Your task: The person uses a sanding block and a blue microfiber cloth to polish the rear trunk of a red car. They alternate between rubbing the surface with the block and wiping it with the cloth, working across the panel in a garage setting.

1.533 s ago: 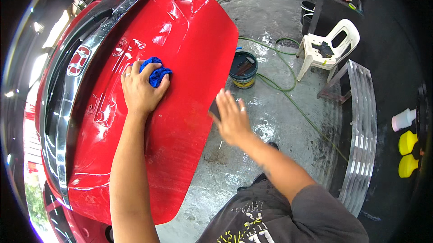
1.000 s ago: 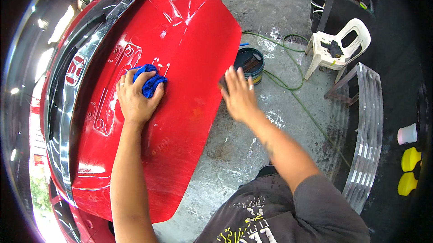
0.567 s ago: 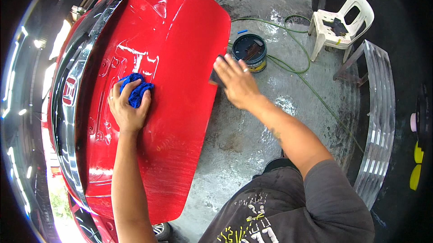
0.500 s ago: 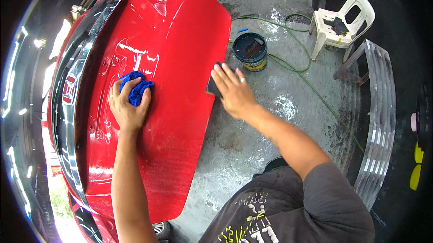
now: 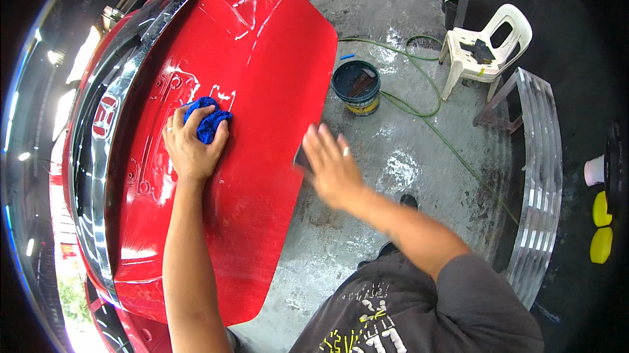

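A glossy red car trunk lid (image 5: 262, 222) fills the left half of the view. My left hand (image 5: 194, 147) rests on it, fingers closed around a crumpled blue cloth (image 5: 206, 131). Over the panel's right edge lies my right hand (image 5: 333, 164), a little blurred, its fingers stretched out. Under those fingers is a dark grey piece of sandpaper (image 5: 302, 160), pressed against the edge. Only the sandpaper's left part shows; my palm and fingers cover the remainder.
A dark bucket (image 5: 338, 86) of water stands right of the panel on wet concrete. Behind it a green hose (image 5: 462, 158) snakes along the floor. Further right are a white plastic chair (image 5: 458, 68) holding dark pieces and a grey ribbed panel (image 5: 538, 189) on a stand.
My right hand has slid a little down and left along the panel edge with the sandpaper. My left hand and the blue cloth sit slightly further right. The whole view has shifted slightly.
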### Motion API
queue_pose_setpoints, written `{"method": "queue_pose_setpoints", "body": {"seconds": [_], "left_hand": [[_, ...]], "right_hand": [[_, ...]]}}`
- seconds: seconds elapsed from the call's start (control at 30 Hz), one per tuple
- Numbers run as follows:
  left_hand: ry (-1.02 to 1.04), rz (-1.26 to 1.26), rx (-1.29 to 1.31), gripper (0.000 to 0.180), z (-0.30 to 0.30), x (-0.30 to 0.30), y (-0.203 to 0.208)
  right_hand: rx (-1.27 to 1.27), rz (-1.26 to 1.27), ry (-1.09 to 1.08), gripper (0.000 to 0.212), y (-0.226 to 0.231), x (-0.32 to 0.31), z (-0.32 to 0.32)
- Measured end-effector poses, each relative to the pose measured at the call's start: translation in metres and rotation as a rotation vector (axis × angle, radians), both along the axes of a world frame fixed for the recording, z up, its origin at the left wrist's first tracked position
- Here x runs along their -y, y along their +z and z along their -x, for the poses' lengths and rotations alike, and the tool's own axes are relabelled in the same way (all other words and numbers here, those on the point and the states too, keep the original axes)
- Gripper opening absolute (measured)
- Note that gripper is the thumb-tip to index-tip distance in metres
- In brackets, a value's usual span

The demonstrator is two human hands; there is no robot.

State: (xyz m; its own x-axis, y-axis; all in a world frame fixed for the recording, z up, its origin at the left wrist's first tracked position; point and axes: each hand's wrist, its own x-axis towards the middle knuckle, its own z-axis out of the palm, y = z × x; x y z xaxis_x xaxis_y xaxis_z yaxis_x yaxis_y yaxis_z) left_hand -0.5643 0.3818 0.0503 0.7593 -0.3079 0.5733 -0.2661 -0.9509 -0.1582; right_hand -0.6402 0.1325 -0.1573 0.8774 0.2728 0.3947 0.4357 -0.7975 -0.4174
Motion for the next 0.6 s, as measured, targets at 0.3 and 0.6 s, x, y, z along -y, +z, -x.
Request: {"method": "queue_pose_setpoints", "body": {"seconds": [0.3, 0.6], "left_hand": [[-0.04, 0.039, 0.023, 0.041, -0.001, -0.001, 0.0], [-0.049, 0.03, 0.024, 0.041, 0.002, -0.003, -0.001]], "right_hand": [[0.042, 0.057, -0.071, 0.074, -0.002, 0.032, -0.057], [-0.149, 0.06, 0.143, 0.075, 0.012, 0.031, -0.023]]}}
